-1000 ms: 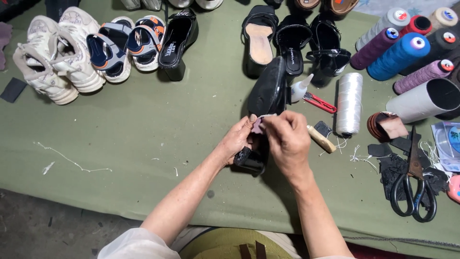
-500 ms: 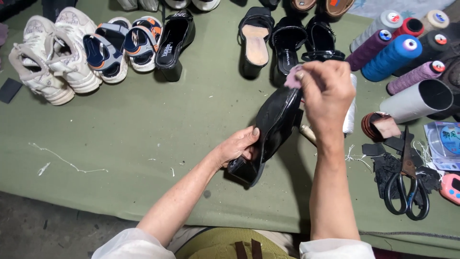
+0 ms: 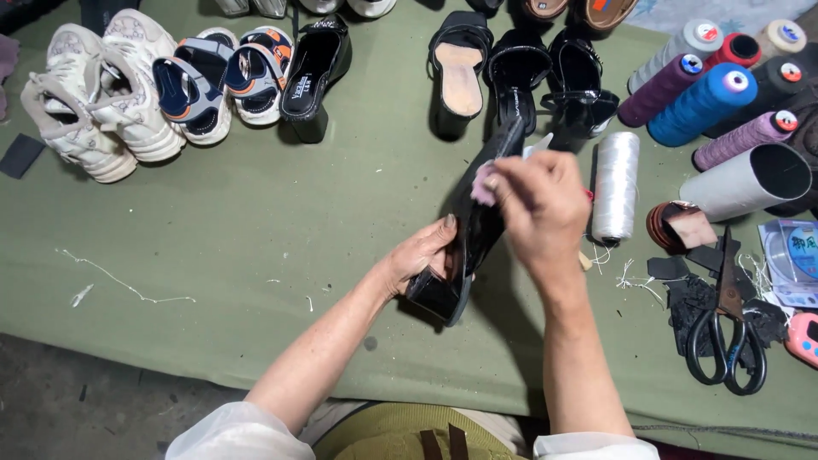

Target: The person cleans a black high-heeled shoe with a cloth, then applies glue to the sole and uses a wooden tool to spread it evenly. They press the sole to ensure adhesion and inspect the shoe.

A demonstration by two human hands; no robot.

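Lower than half a second ago, right hand (image 3: 545, 209) had dropped from up by the sandals to mid-shoe, fingers pinching a small pink scrap (image 3: 484, 183) against the black glossy shoe (image 3: 473, 230). Left hand (image 3: 422, 255) kept gripping the shoe's heel end, unchanged, shoe tilted above the green mat (image 3: 256, 255). White thread spool (image 3: 615, 183) lay just right of the right hand; scissors (image 3: 724, 336) farther right, near the mat's edge.

Even soft daylight, faint shadows, sharp centre, slight wide-angle edge bending
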